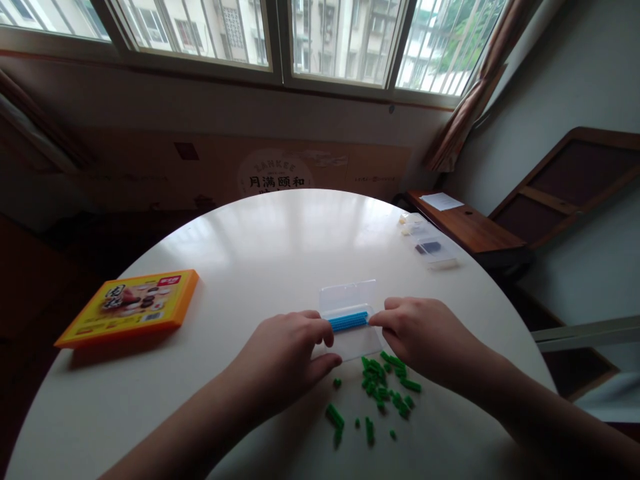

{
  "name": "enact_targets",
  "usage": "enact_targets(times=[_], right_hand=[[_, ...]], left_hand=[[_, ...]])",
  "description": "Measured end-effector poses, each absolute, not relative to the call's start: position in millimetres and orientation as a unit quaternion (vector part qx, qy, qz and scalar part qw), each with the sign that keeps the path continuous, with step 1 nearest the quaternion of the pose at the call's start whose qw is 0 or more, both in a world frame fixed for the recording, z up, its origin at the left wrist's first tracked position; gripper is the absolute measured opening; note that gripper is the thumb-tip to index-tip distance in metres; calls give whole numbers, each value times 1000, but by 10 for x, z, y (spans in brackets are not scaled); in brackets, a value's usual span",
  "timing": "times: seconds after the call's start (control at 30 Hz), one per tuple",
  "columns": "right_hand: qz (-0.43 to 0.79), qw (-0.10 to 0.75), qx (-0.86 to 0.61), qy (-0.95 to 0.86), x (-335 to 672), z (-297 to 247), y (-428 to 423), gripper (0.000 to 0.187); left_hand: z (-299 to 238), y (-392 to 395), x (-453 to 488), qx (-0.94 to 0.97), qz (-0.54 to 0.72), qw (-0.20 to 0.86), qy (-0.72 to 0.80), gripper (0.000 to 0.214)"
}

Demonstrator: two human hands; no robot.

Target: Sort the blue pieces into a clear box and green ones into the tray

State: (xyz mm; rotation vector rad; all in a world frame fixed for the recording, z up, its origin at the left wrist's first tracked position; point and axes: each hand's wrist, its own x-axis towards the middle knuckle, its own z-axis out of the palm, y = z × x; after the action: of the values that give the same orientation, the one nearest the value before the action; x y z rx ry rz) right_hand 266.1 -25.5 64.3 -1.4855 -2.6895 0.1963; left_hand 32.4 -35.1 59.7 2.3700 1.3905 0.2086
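Observation:
A long strip of studded blue building blocks [349, 321] lies in an opened clear plastic box [363, 345], whose lid [347, 292] is folded back on the far side. My left hand [295, 343] is curled around the box's left end, its index finger at the strip's left tip and its thumb by the near edge. At the strip's right tip, the index finger of my right hand [415, 327] touches the blue blocks; its other fingers are folded in. Scattered just in front of the box are several small green blocks [373, 380], some joined into short bars.
On the left of the round white table [240, 247] lies a yellow-orange game box [135, 303]. Clear plastic cases [435, 250] sit near the far right edge. Beyond the table are a wooden desk [465, 223] with a paper sheet [441, 201] and a window wall.

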Motion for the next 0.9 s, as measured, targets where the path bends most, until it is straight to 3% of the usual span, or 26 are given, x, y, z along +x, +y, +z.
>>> enact_targets(times=[0.9], right_hand=[[31,29,-529,-847,2556,591,-258,30]], left_hand=[[577,-357,338,841,77,185,502,13]])
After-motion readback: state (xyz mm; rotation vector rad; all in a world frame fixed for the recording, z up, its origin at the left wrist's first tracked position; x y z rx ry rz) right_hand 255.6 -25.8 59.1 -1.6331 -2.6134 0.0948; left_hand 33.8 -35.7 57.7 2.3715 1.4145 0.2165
